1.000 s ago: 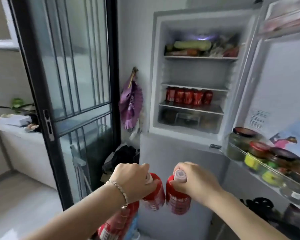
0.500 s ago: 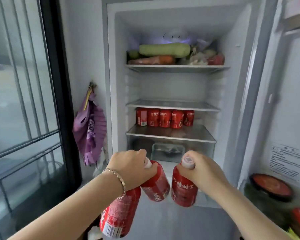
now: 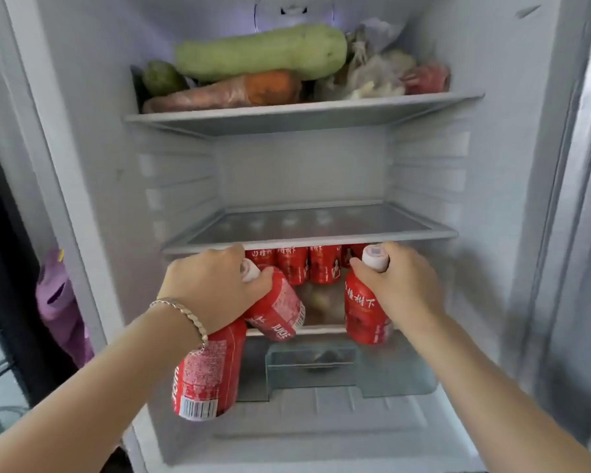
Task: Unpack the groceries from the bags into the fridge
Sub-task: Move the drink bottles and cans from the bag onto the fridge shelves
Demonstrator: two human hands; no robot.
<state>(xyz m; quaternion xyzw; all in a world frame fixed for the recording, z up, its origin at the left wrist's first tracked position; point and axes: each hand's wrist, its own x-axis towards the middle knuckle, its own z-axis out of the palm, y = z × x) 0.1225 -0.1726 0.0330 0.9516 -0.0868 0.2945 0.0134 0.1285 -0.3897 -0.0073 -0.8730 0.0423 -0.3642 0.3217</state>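
My left hand (image 3: 212, 288) grips two red juice bottles by their necks: one (image 3: 280, 308) tilts toward the fridge, the other (image 3: 205, 377) hangs below my wrist. My right hand (image 3: 400, 288) holds a third red juice bottle (image 3: 364, 312) upright by its white cap. All three hang just in front of the lower shelf (image 3: 321, 331), where a row of the same red bottles (image 3: 307, 264) stands at the back. The middle glass shelf (image 3: 307, 227) above them is bare. The open fridge fills the view.
The top shelf (image 3: 301, 114) carries a pale green gourd (image 3: 260, 52), a wrapped carrot (image 3: 226, 93) and bagged food (image 3: 379, 73). A clear drawer (image 3: 321, 367) sits below the lower shelf. A purple fan (image 3: 62, 308) hangs on the wall at the left.
I have stepped closer to the fridge. Both hands have risen and moved forward with their bottles, from below the drawer up to the lower shelf's opening.
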